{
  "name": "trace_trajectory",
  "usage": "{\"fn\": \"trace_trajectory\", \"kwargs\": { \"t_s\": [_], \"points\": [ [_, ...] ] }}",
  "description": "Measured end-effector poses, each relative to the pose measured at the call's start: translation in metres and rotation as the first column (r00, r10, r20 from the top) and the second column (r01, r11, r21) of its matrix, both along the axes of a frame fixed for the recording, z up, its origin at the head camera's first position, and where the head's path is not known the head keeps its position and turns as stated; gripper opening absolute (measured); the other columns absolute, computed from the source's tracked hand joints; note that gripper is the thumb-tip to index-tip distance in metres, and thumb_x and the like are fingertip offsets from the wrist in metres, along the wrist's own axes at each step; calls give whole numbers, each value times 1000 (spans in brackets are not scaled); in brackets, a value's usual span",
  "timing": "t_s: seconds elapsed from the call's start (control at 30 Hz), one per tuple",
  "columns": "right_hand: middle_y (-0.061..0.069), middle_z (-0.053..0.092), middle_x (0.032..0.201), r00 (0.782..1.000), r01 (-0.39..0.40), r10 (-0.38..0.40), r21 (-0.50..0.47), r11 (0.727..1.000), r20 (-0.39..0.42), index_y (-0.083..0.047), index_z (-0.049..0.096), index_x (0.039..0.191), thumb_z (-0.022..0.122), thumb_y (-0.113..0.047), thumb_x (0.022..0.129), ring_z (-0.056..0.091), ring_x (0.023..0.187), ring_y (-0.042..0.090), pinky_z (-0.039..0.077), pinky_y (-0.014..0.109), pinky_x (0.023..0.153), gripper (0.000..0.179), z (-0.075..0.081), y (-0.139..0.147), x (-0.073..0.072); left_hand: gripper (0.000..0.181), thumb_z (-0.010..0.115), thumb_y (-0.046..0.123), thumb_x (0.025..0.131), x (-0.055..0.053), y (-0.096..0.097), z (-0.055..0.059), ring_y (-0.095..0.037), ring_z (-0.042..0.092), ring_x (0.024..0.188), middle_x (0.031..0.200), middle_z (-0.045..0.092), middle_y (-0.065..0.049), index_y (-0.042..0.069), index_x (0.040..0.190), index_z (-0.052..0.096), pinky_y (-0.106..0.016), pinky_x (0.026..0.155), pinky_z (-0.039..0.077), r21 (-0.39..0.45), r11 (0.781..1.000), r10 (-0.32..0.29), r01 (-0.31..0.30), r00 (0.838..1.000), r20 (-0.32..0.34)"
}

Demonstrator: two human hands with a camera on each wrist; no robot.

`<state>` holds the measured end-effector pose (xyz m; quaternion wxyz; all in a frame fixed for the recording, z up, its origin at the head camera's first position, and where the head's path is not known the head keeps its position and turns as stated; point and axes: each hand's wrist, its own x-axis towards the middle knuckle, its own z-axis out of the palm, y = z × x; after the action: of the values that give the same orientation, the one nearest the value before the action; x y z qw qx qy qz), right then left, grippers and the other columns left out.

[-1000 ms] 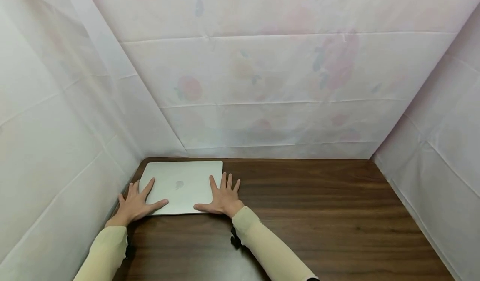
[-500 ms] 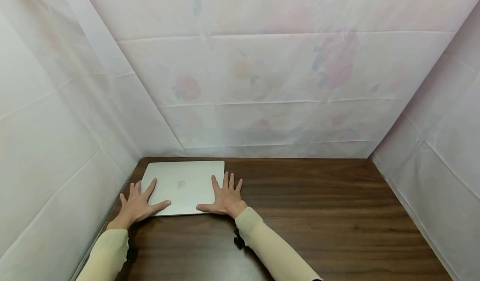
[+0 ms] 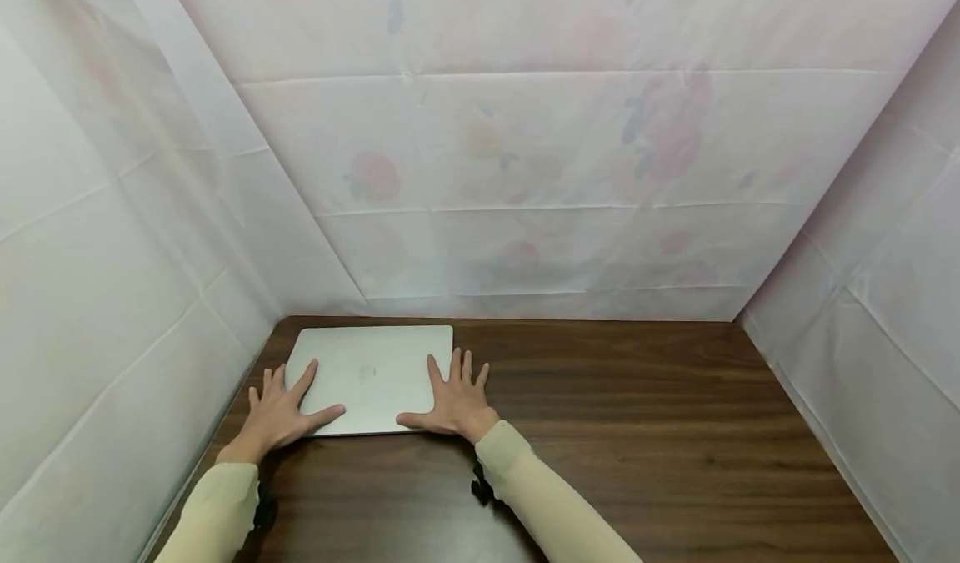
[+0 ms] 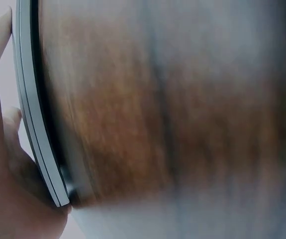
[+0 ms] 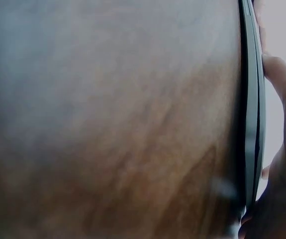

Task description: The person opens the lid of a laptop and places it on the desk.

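A closed silver laptop (image 3: 367, 379) lies flat at the back left of the wooden table, a faint logo in the middle of its lid. My left hand (image 3: 273, 413) rests over its left side, with thumb and index finger spread on the lid and the other fingers past the edge. Mirroring it, my right hand (image 3: 453, 404) lies at the right side, thumb and index finger on the lid, the remaining fingers beyond the edge. In the left wrist view, the laptop's thin front edge (image 4: 36, 109) runs beside the hand. The right wrist view shows that edge (image 5: 252, 109) close over the tabletop.
The dark wooden table (image 3: 637, 438) extends to the right and toward the front. Pale printed cloth stands behind it as a back wall (image 3: 525, 171), with a left wall (image 3: 112, 296) near my left arm and a right wall (image 3: 885, 296).
The laptop and both hands have shifted slightly to the right along the table. The spread of the fingers on the lid stays the same.
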<state>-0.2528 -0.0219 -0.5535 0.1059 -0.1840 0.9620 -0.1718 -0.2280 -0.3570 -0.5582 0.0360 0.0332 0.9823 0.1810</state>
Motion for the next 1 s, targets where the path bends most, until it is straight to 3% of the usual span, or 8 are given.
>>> {"fn": "trace_trajectory", "kwargs": {
  "t_s": [0.6,1.0],
  "points": [
    [27,2,171,1000,10,-10,-18,1000,-8,-26,13,168,51,-92,78,-2,158,49,2,77,119,118,1,10,5,113,64,76,84,3,10,0,-70,-6,146,160,3,-48,14,166,19,-89,103,-8,6,1000,5,-5,1000,1],
    [29,7,170,1000,14,-15,-33,999,-24,-23,16,167,53,-90,79,4,157,50,7,76,119,117,3,17,9,114,66,75,83,6,20,6,-74,-4,143,157,5,-50,10,165,21,-89,103,-5,5,1000,3,-3,1000,15]
  ]
}}
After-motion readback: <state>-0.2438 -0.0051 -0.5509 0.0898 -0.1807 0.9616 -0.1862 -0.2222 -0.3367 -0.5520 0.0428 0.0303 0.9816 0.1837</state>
